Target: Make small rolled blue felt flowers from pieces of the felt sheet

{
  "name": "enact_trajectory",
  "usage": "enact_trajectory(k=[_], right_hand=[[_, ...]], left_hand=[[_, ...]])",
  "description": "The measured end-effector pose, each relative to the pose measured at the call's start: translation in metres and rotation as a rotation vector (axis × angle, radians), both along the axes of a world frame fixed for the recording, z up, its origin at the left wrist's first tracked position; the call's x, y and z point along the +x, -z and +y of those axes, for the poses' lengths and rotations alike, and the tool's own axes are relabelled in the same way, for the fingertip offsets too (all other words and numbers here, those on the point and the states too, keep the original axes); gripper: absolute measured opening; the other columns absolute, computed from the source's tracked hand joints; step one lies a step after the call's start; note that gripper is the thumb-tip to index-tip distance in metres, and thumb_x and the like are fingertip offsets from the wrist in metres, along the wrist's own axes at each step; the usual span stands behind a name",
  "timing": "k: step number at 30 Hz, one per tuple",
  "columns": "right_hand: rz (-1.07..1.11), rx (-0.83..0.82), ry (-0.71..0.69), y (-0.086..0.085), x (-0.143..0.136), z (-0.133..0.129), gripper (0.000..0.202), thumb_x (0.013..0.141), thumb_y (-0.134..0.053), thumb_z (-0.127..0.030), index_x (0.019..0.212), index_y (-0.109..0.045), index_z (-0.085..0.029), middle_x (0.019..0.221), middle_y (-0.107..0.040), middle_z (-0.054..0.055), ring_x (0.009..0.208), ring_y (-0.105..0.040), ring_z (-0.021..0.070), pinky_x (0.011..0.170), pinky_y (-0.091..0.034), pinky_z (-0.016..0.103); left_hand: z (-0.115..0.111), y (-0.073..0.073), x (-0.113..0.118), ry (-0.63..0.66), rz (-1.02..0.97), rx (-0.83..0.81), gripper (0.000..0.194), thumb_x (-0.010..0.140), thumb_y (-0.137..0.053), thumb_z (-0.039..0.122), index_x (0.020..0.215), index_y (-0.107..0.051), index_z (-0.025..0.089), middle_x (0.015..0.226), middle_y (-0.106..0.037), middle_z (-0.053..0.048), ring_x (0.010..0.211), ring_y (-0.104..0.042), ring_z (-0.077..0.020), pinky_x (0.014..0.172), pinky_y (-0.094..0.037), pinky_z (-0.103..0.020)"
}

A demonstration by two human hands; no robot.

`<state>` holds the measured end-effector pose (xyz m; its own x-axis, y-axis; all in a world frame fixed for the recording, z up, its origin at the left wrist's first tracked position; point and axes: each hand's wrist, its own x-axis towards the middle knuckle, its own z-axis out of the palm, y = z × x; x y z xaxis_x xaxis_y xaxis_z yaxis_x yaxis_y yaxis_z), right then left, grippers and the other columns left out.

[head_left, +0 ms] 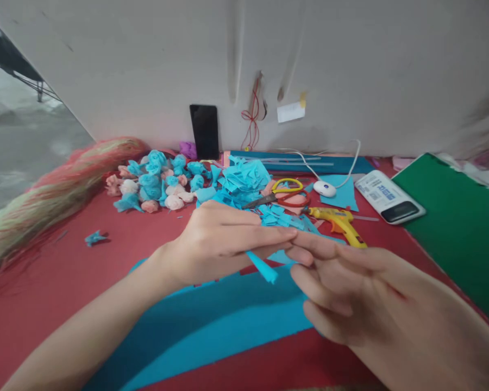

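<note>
My left hand (pixel 215 239) is over the middle of the table, its fingers closed and pointing right. A narrow rolled piece of light-blue crepe paper (pixel 263 267) sticks out below those fingers, its flared end toward me. My right hand (pixel 346 277) comes in from the right, palm partly up. Its thumb and forefinger meet the left fingertips in a pinch, and its other fingers are curled. What lies between the touching fingertips is hidden. Beneath both hands is a broad sheet of blue paper (pixel 212 320).
Behind the hands are cut blue paper pieces (pixel 244 179), scissors (pixel 287 194), a yellow glue gun (pixel 338 221) and a small white device with a cable (pixel 324 188). Paper flowers (pixel 150 184) cluster left, near a phone (pixel 205 132). A white box-like device (pixel 389 196) and green board (pixel 456 228) lie right.
</note>
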<state>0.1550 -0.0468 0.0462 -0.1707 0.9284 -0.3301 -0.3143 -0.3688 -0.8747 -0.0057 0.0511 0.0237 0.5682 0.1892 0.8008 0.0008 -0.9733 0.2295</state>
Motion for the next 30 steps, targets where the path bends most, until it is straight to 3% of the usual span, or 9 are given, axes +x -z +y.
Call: enact_trajectory(k=[4,6,9,12,17,21,26,30], right_hand=[[-0.133,0.105,0.008,-0.001,0.001,0.005,0.031,0.089,-0.036,-0.038,0.085,-0.065,-0.028,0.057,-0.048,0.004,0.046,-0.039,0.0143,0.042,-0.039,0.028],[-0.165,0.137,0.014,-0.001,0.002,0.007,0.032,0.089,-0.034,-0.036,0.09,-0.065,-0.028,0.057,-0.046,0.004,0.046,-0.039,0.0144,0.043,-0.038,0.028],[-0.208,0.225,0.058,0.005,0.001,0.012,0.032,0.087,-0.034,-0.033,0.092,-0.065,-0.026,0.065,-0.047,0.005,0.047,-0.038,0.0133,0.042,-0.037,0.027],[-0.261,0.329,0.121,0.021,-0.004,0.021,0.026,0.084,-0.038,-0.032,0.095,-0.061,-0.026,0.07,-0.045,0.002,0.051,-0.037,0.0116,0.041,-0.034,0.023],[-0.406,0.393,0.029,0.039,-0.013,0.032,0.005,0.075,-0.052,-0.021,0.073,-0.055,-0.018,0.063,-0.042,-0.002,0.055,-0.038,0.0086,0.046,-0.032,0.019],[-0.456,0.374,-0.07,0.041,-0.015,0.031,0.01,0.077,-0.047,-0.023,0.081,-0.055,-0.017,0.058,-0.047,-0.003,0.049,-0.039,0.0072,0.043,-0.031,0.017],[-0.43,0.308,-0.206,0.047,-0.017,0.033,0.011,0.074,-0.045,-0.021,0.074,-0.054,-0.016,0.056,-0.053,-0.003,0.044,-0.044,0.006,0.041,-0.035,0.016],[-0.435,0.295,-0.219,0.05,-0.019,0.036,0.016,0.076,-0.046,-0.028,0.073,-0.056,-0.015,0.051,-0.052,-0.003,0.043,-0.049,0.0073,0.041,-0.038,0.016]], left_hand=[[-0.002,0.001,0.0,-0.021,-0.148,-0.557,0.009,0.071,-0.069,0.014,0.075,-0.072,0.021,0.047,-0.058,0.006,0.036,-0.037,-0.0029,0.034,-0.025,-0.018],[-0.001,0.002,0.001,-0.012,-0.227,-0.819,0.006,0.068,-0.072,0.02,0.071,-0.073,0.026,0.045,-0.055,0.006,0.038,-0.037,-0.0039,0.034,-0.024,-0.018],[0.001,0.003,0.004,0.165,-0.261,-1.15,0.005,0.067,-0.073,0.021,0.065,-0.072,0.026,0.052,-0.058,0.005,0.045,-0.044,-0.0048,0.04,-0.032,-0.017],[-0.001,0.004,0.011,0.256,-0.298,-1.37,0.01,0.065,-0.072,0.018,0.057,-0.067,0.02,0.047,-0.051,0.005,0.042,-0.037,-0.0031,0.039,-0.03,-0.016],[-0.011,0.007,0.022,0.275,-0.334,-1.536,0.019,0.069,-0.069,0.023,0.054,-0.058,0.016,0.036,-0.031,0.009,0.036,-0.023,-0.0019,0.034,-0.019,-0.015],[-0.014,0.009,0.024,0.262,-0.379,-1.574,0.02,0.07,-0.067,0.024,0.055,-0.058,0.016,0.036,-0.031,0.009,0.036,-0.023,-0.0015,0.034,-0.02,-0.014],[-0.015,0.01,0.024,0.236,-0.368,-1.61,0.011,0.071,-0.066,0.024,0.063,-0.066,0.016,0.037,-0.033,0.009,0.034,-0.024,-0.0015,0.031,-0.018,-0.014],[-0.012,0.012,0.023,0.239,-0.36,-1.616,0.008,0.072,-0.066,0.024,0.068,-0.069,0.018,0.037,-0.035,0.009,0.033,-0.025,-0.0012,0.031,-0.019,-0.014]])
